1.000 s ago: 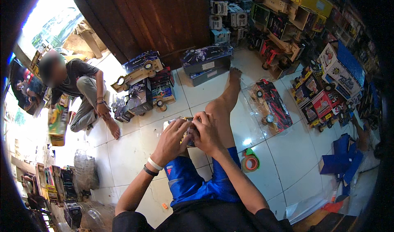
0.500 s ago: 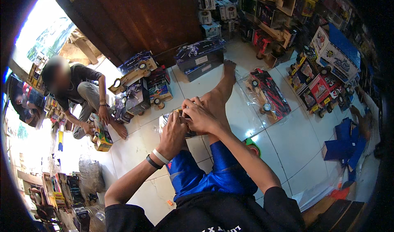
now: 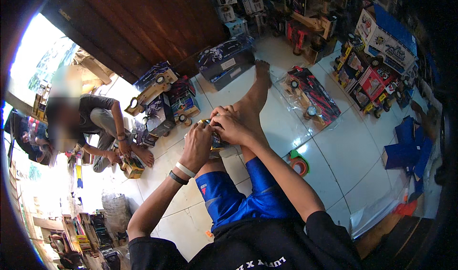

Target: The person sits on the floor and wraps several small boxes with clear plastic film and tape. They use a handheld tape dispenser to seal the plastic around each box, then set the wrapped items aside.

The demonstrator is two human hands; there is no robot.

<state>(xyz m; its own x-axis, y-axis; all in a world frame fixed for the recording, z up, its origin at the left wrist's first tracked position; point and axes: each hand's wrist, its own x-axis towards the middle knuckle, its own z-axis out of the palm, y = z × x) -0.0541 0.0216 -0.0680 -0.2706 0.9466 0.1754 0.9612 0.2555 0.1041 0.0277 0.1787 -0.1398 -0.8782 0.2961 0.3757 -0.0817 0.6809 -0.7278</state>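
Observation:
My left hand [image 3: 197, 145] and my right hand [image 3: 232, 127] are close together over my bent leg, with fingers curled. Between them is a small boxy thing with yellow edges and dark printed sides [image 3: 217, 143], mostly hidden by my fingers. Both hands have their fingertips pinched at its upper side; I cannot make out its full shape. On the floor right of my knee lies a green tape dispenser with an orange roll [image 3: 299, 166].
A toy truck in clear plastic [image 3: 312, 97] lies to the right, with several more toy trucks [image 3: 369, 81] beyond. Dark boxes [image 3: 225, 62] stand ahead. At the left a crouching person [image 3: 102, 119] handles a yellow toy truck [image 3: 132, 167]. Blue pieces [image 3: 405, 148] lie far right.
The view has shifted slightly, uncovering more of the tape dispenser. My hands stay together on the boxy thing. The other person's toy truck is now lower and partly turned.

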